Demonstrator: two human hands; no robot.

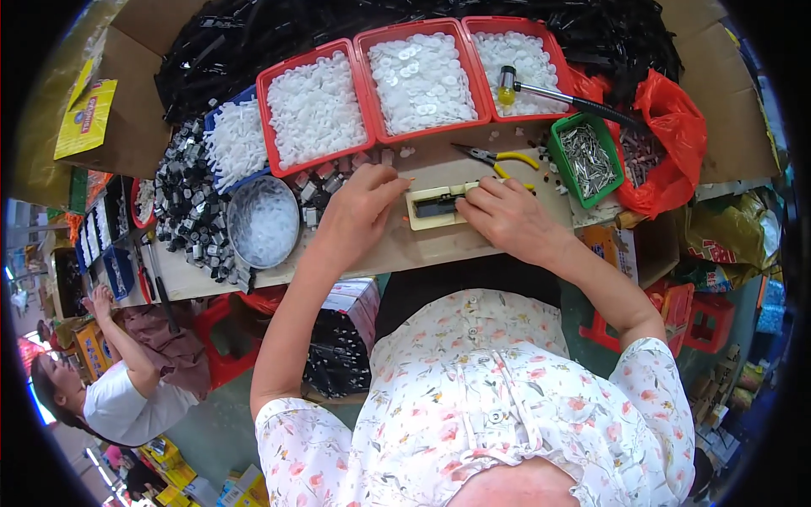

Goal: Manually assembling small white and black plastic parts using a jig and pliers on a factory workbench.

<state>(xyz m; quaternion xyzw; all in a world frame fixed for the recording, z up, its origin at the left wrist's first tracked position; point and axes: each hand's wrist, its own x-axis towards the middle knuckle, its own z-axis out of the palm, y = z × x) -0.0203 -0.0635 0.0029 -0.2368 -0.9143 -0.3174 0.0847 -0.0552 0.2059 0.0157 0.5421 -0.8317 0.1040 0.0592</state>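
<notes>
On the worktable in front of me lies a cream rectangular holder (416, 211) with a long black plastic piece (436, 205) in its slot. My right hand (511, 218) bends over the holder's right end, its fingers closed at the black piece; the fingertips are partly hidden. Just left of the holder is my left hand (359, 207), thumb and fingers pinched together. A tiny orange-tipped bit (411, 179) shows by those fingertips, too small to name. Yellow-handled pliers (498, 156) lie just behind the holder.
Red trays (372, 118) of small white plastic parts line the back. A hammer (541, 90) rests across the right one. A green basket (596, 188) holds metal pins. At left are a metal bowl (291, 241) and a heap of black-and-silver parts (190, 194). Another person (139, 380) sits far left.
</notes>
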